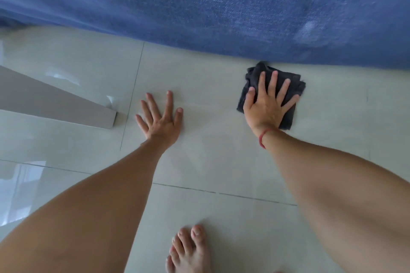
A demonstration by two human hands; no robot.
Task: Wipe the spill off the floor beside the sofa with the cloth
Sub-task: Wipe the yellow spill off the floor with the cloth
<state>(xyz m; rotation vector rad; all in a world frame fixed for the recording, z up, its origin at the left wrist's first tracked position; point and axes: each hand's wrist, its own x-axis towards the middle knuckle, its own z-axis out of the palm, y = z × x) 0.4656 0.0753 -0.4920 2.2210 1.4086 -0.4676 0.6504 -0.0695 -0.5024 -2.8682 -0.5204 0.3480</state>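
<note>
One bare foot point(188, 250), two flat splayed hands: left hand point(160, 117) on floor point(199, 162) (empty), right hand point(267, 104) atop one cloth point(288, 117).

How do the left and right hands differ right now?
The right hand lies on the dark cloth by the blue sofa; the left hand lies on bare floor. The right wrist wears a red string; the left is bare. Both lie flat, fingers spread.

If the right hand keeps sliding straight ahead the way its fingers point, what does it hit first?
Most likely the blue sofa: the right hand presses the dark cloth, whose far edge already appears to touch it.
</note>
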